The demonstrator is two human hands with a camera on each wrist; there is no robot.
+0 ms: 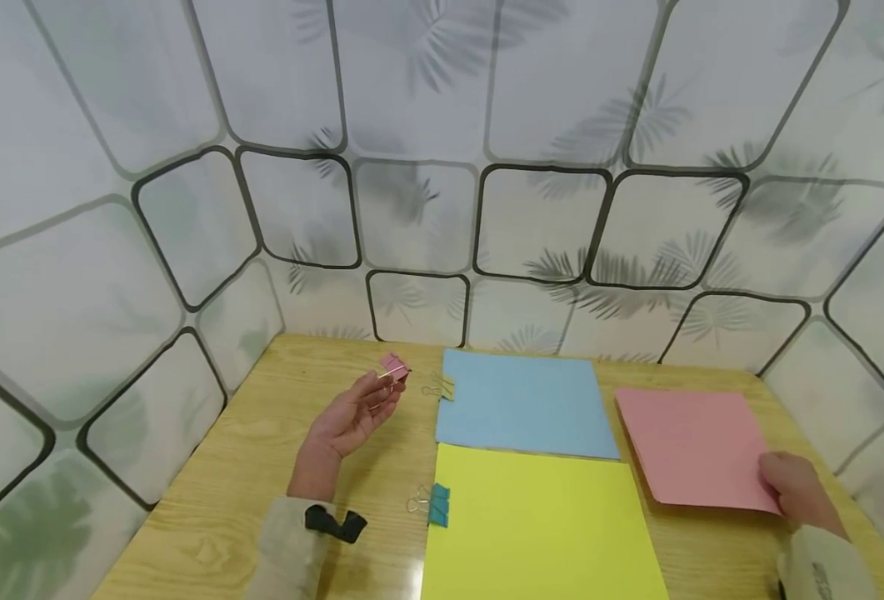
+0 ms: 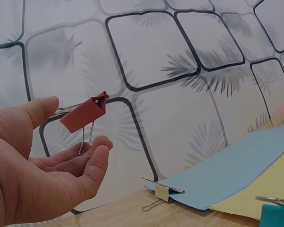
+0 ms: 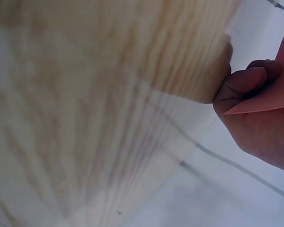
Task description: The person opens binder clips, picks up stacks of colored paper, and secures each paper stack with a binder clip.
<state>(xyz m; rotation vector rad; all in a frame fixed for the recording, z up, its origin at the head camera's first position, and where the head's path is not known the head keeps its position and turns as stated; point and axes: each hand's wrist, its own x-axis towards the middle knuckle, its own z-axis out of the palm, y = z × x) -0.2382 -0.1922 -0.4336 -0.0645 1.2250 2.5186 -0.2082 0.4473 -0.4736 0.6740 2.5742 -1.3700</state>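
While my left hand (image 1: 353,414) pinches the pink clip (image 2: 84,115) by its wire handles (image 2: 67,109) above the desk (image 1: 220,479), my right hand (image 1: 796,485) grips the pink paper (image 1: 692,446) by its right edge, beside the blue sheet (image 1: 524,407). The clip should be light but stiffly sprung, best squeezed at the handle ends; the paper probably creases easily.

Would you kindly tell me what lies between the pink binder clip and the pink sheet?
In the head view, the blue sheet and yellow clip lie between the pink clip and pink sheet.
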